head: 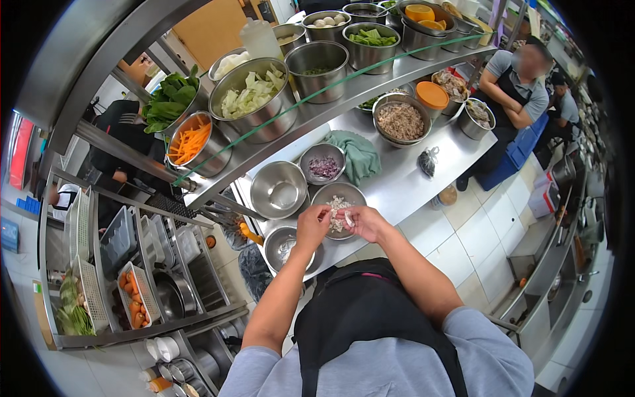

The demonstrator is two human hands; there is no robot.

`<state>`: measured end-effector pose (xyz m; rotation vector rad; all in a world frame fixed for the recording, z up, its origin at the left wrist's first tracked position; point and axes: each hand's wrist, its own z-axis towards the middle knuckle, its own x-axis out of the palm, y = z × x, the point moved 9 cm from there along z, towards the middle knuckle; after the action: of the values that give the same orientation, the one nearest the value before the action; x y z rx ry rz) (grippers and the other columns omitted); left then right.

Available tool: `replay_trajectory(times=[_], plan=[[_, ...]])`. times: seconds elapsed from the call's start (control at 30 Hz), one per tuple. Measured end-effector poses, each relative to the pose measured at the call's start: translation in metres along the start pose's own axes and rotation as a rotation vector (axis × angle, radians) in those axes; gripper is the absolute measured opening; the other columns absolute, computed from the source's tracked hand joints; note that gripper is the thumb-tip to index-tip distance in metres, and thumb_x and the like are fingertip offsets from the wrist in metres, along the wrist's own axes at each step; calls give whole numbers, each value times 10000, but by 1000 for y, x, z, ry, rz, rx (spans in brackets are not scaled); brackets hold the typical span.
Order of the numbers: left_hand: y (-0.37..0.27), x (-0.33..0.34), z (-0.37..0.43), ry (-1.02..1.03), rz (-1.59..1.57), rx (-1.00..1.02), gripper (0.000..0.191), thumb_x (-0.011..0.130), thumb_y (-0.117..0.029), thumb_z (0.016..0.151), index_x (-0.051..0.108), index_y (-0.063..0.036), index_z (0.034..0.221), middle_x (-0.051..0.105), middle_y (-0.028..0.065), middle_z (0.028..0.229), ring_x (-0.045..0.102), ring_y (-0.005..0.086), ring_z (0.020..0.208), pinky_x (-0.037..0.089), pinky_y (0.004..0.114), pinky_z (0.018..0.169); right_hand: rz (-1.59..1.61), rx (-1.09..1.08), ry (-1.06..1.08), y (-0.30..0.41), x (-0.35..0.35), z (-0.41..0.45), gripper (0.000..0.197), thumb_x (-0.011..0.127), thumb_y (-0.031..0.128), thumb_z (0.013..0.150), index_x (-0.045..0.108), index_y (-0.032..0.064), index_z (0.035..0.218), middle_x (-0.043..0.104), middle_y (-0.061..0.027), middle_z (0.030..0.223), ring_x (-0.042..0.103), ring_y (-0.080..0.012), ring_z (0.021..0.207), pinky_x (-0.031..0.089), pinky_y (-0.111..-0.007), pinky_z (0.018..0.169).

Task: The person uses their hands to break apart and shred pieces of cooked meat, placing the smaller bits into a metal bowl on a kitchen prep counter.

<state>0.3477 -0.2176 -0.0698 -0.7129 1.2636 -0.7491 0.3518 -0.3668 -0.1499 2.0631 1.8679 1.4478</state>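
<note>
Both of my hands are over a steel bowl [359,196] that holds small whitish pieces [338,203]. My right hand [364,223] is palm up with a pale, whitish piece [349,219] on its fingers. My left hand [314,226] is at the bowl's left edge, its fingertips pinched together; whether something small is between them cannot be told. An empty-looking steel bowl [279,189] stands behind my left hand, and a bowl of chopped purple onion [323,167] is beyond. Another steel bowl [278,243] with some whitish content is partly behind my left forearm.
A green cloth [354,156], a bowl of brown minced food [401,122] and a tied plastic bag [427,163] lie along the steel table [397,193]. Overhead, a steel shelf [317,124] bears several vegetable containers. One person [516,94] sits at the right.
</note>
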Motion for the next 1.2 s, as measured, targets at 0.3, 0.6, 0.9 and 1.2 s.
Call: replay_trajectory(times=[0.3, 0.6, 0.9, 1.2], plan=[[-5, 21, -7, 190, -271, -219, 272, 729, -108, 858, 675, 17, 1094, 718, 86, 889, 675, 122, 772, 541, 269, 705, -61, -186, -58, 21, 8, -17, 246, 596, 39, 926, 595, -23, 1164, 635, -102, 1090, 636, -173, 890, 562, -303, 803], [25, 31, -11, 117, -336, -312, 156, 679, -81, 848, 688, 13, 972, 706, 64, 804, 664, 113, 721, 530, 253, 666, -260, -267, -58, 22, 7, -5, 247, 703, 31, 878, 621, 27, 1112, 670, -38, 897, 618, -92, 744, 522, -234, 682], [34, 38, -19, 208, -1036, -621, 153, 650, -55, 915, 655, 10, 1054, 689, 70, 878, 663, 123, 707, 566, 244, 658, 51, -202, 119, 19, 13, -5, 238, 673, 34, 911, 576, 57, 1128, 664, -59, 1012, 639, -133, 853, 551, -260, 767], [31, 28, -17, 209, -1079, -609, 179, 658, -79, 938, 647, 7, 1094, 691, 67, 930, 674, 125, 791, 578, 241, 694, 105, -176, 68, 19, 4, -7, 293, 652, 35, 914, 535, 64, 1181, 661, -80, 1046, 660, -175, 892, 569, -298, 804]])
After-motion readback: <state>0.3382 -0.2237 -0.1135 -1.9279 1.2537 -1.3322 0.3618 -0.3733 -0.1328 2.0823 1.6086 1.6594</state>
